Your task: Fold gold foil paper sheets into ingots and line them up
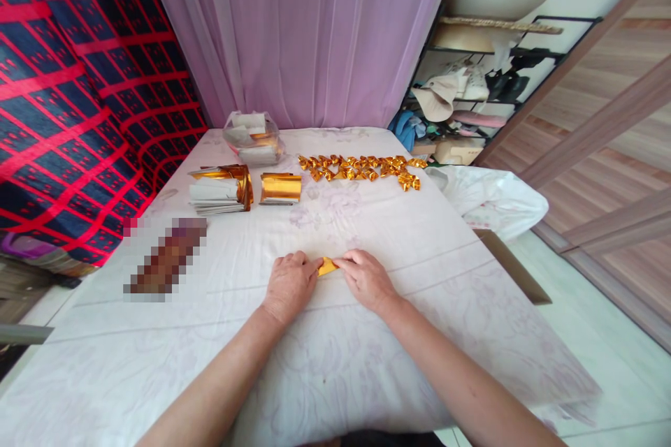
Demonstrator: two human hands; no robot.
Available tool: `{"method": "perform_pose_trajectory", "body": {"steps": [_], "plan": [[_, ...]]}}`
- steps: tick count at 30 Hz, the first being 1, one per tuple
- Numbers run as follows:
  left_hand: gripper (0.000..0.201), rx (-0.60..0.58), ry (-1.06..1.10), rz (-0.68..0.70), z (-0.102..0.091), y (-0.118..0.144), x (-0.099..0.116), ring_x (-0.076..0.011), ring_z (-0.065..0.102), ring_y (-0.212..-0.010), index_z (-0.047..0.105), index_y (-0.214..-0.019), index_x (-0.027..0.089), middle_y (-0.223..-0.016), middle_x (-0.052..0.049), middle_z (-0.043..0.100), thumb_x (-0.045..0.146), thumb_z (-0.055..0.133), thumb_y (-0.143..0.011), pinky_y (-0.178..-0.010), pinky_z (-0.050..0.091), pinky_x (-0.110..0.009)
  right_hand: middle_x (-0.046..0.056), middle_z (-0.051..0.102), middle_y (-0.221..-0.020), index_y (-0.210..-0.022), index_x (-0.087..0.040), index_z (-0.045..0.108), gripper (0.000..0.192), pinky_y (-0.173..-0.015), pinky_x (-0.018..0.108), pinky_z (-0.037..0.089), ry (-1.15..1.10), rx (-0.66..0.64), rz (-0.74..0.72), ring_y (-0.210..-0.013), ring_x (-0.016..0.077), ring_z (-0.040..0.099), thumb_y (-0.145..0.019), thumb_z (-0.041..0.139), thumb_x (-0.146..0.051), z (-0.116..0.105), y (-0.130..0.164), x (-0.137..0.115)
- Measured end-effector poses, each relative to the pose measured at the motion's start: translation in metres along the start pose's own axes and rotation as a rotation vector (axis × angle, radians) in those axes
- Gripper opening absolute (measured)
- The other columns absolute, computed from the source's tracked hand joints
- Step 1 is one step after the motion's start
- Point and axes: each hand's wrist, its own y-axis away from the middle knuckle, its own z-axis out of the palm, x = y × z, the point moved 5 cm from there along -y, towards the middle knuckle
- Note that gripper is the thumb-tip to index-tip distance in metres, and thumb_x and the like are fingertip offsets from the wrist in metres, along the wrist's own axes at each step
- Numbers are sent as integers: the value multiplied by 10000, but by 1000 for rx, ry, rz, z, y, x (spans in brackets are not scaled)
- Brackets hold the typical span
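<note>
"Bare forearms are spanning the white, floral-clothed table. What's happening?"

"The left hand and right hand are both pinching a small, folded strip of shiny gold paper, which is sitting between them at mid-table (folding, seemingly)."

"And the next move?"

"It's probably calling for a firm, even pinch, keeping the fold tight."

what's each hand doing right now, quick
Left hand: closed, fingers gripping the left end of the folded gold foil paper.
Right hand: closed, fingertips pinching its right end.
</note>
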Motion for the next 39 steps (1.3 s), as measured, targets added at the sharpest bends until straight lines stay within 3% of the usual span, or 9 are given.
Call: {"method": "perform_pose_trajectory", "body": {"steps": [9,15,18,23,29,31,35,39], "plan": [[325,24,-9,10,2,0,-1,-238,594,-895,648,-1213,326,-938,-67,634,288,459,-951,-763,399,-366,65,622,-1032,-1160,-265,664,320,-800,322,425,67,-60,-26,-931,204,539,-868,582,-166,-9,7,3],[330,17,-17,17,1,0,-1,-231,601,-881,642,-1217,340,-934,-62,637,290,434,-965,-753,407,-358,57,629,-989,-1018,-227,693,212,-797,288,437,38,-22,5,-886,176,565,-892,538,-157,-13,-3,-7],[326,19,-21,15,1,0,-1,-233,602,-880,647,-1211,337,-934,-62,639,298,434,-967,-750,408,-360,54,631,-972,-1005,-202,664,222,-786,259,443,-76,59,59,-873,156,585,-900,488,-116,-6,-14,-12],[295,94,45,25,4,4,-5,-217,599,-881,666,-1181,314,-940,-55,649,279,493,-945,-768,417,-358,20,655,-850,-878,-203,619,168,-727,238,436,-177,53,176,-815,148,601,-855,508,-79,14,-26,-5],[216,172,75,97,6,18,-11,-203,591,-863,727,-1018,289,-968,-44,674,250,536,-926,-760,433,-356,-4,652,-810,-820,-212,587,100,-694,228,427,-229,70,210,-764,133,603,-823,555,-118,16,-25,-2],[219,175,51,129,5,23,-11,-207,587,-868,720,-1034,287,-969,-46,677,246,532,-927,-756,439,-359,-6,641,-800,-813,-213,579,48,-681,229,428,-220,68,230,-747,133,598,-807,610,-176,16,-26,-6],[224,164,13,176,3,29,-10,-212,585,-873,702,-1077,270,-975,-48,684,238,542,-923,-769,450,-364,21,623,-829,-821,-206,574,172,-701,262,436,-101,48,272,-793,167,596,-769,698,-314,17,-31,-14],[218,161,11,191,4,30,-9,-215,587,-886,696,-1074,250,-981,-47,686,231,541,-923,-781,457,-370,17,627,-818,-816,-204,572,168,-692,264,421,-69,7,298,-785,167,595,-783,691,-319,19,-35,-14]]}}
